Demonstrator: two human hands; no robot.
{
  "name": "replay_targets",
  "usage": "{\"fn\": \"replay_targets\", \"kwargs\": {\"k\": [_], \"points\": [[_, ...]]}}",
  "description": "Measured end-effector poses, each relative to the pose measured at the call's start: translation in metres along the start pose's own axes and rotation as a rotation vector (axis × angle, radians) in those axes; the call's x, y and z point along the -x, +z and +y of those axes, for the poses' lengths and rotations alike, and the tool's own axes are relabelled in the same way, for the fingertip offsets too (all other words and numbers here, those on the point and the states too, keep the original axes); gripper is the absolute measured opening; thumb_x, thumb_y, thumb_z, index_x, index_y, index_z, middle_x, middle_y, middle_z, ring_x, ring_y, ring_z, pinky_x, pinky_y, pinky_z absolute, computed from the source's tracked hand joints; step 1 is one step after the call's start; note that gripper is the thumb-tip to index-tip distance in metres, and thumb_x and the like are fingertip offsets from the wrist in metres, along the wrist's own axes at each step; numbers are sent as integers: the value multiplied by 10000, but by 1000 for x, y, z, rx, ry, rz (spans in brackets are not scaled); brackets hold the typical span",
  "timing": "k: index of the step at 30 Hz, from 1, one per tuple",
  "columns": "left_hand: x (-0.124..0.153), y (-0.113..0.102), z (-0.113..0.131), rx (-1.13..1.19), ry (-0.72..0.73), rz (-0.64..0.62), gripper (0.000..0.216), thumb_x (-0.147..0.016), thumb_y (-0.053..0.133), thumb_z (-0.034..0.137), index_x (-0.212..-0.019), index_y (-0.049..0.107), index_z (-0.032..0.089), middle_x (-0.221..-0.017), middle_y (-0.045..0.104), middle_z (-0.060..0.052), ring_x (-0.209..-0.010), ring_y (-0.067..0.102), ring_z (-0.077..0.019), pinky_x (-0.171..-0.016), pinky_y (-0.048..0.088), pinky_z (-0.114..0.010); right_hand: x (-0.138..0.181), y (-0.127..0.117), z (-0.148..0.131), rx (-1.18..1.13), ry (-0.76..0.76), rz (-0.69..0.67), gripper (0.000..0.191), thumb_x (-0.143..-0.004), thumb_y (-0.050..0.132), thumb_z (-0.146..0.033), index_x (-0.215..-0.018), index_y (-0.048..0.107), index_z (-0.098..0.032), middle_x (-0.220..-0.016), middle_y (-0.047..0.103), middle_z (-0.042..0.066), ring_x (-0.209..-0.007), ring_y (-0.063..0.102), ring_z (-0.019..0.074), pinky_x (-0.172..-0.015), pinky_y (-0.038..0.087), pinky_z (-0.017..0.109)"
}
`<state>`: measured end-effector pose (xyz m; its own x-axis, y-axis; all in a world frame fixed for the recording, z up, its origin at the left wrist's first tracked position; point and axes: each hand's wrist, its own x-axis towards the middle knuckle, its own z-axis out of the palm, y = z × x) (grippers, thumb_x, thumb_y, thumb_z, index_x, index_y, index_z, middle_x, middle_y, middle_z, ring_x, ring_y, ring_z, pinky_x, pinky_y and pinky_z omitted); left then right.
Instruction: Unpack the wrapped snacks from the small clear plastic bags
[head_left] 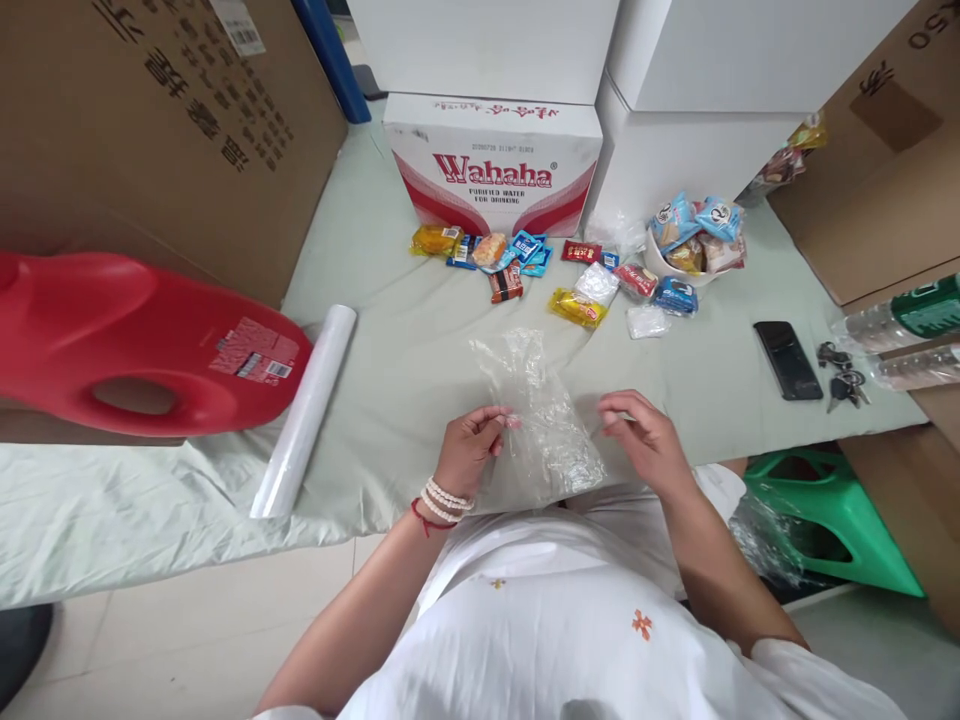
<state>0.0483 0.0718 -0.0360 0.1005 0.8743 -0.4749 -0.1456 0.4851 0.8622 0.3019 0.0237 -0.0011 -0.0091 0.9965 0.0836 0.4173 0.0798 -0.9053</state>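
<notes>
l grip (466, 447) pinches thin, crinkly clr plastic bag (553, 428).

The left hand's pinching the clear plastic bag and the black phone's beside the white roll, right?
No: the head view shows the rectangular black phone beside the metal keys, not the long white roll. The left hand is pinching the clear plastic bag.

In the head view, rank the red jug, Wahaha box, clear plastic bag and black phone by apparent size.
1. Red jug, cut off by the left edge
2. Wahaha box
3. Clear plastic bag
4. Black phone
Nearness to the camera may enlarge the first.
</notes>
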Motion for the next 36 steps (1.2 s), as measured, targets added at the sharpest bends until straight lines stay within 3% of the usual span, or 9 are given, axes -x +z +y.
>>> {"fn": "replay_targets", "kwargs": {"k": [5,9,14,19,23,27,30,32,36], "points": [[0,-2,-5,4,37,-3,426,-638,855,386,-973,756,142,-707,736,-9,-472,436,-54,-481,314,-213,-24,73,-10,179,32,-277,156,-881,722,-341,-937,670,-205,-898,633,38,-806,572,173,-714,464,295],[1,-7,-4,20,30,48,445,-631,852,373,-992,732,141,-756,757,-27,-473,448,-57,-482,339,-217,-28,98,1,-1,131,-252,105,-901,630,-286,-838,661,-208,-790,593,2,-715,524,146,-697,420,287],[0,-15,5,103,36,107,414,-620,831,363,-944,696,143,-761,718,-12,-491,458,-50,-478,317,-207,-32,69,2,-412,349,-151,301,-799,740,-495,-797,637,-212,-682,511,-38,-617,434,120,-569,345,250],[-9,-46,16,114,67,229,432,-601,801,364,-945,633,166,-749,656,21,-501,433,-53,-479,280,-202,-39,24,12,-531,465,46,393,-674,850,-522,-784,643,-207,-680,505,-48,-568,365,93,-493,283,229],[-11,-75,19,-283,130,373,458,-644,722,387,-1033,631,164,-851,686,-44,-588,516,-129,-549,405,-271,-39,5,31,-446,506,71,444,-648,859,-561,-790,646,-199,-636,489,-58,-538,347,86,-479,264,230],[-2,-76,26,-946,567,658,497,-726,660,255,-1210,655,142,-1263,651,-195,-1128,617,-334,-980,478,-508,-36,7,39,-324,494,21,461,-693,807,-608,-797,634,-194,-630,482,-56,-534,350,89,-488,278,231],[-1,-62,32,-1287,902,315,399,-855,529,143,-1204,703,225,-1345,672,-127,-1382,514,-317,-1178,315,-536,-36,10,36,-266,473,-6,466,-719,762,-638,-801,613,-205,-616,458,-60,-527,345,96,-490,283,233],[-6,-54,31,-1397,920,6,406,-917,449,126,-1202,713,245,-1320,709,-88,-1402,524,-271,-1207,297,-507,-35,9,36,-236,462,-13,468,-729,741,-652,-805,606,-211,-597,439,-67,-513,341,100,-487,276,236],[-20,-57,15,-1495,719,-36,464,-1000,431,308,-1411,607,186,-1539,553,-160,-1477,447,-325,-1210,281,-595,-21,-14,50,-93,428,26,419,-782,692,-634,-800,624,-221,-599,503,-45,-526,409,129,-508,320,261]]}}
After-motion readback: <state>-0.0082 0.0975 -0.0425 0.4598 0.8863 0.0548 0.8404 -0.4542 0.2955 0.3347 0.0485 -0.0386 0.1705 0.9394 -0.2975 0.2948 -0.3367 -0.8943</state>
